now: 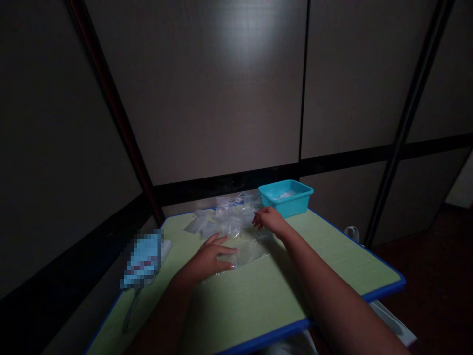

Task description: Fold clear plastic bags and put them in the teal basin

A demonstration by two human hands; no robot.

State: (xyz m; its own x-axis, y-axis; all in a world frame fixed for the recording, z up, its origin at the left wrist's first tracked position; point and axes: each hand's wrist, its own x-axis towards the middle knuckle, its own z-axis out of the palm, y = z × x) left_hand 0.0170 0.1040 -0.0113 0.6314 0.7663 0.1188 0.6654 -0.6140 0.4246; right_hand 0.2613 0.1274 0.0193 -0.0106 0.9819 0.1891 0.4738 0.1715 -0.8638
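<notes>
My left hand (210, 256) lies on a flat clear plastic bag (253, 250), fingers spread and pressing on its left part. Above the bag's right part hovers my right hand (269, 220), its fingers curled together as in a pinch; what they hold, if anything, is too small and dark to make out. Just behind both hands spreads a loose heap of crumpled clear plastic bags (225, 217). To the right of the heap, close behind my right hand, stands a turquoise plastic basin (295, 204) with something whitish inside.
The pale green table (254, 305) has a blue edge and stands against dark panelled doors (229, 98). A blurred light-blue object (142, 261) is at the table's left edge, with a dark strap-like piece hanging below. A whitish thing (353, 232) shows beyond the right edge.
</notes>
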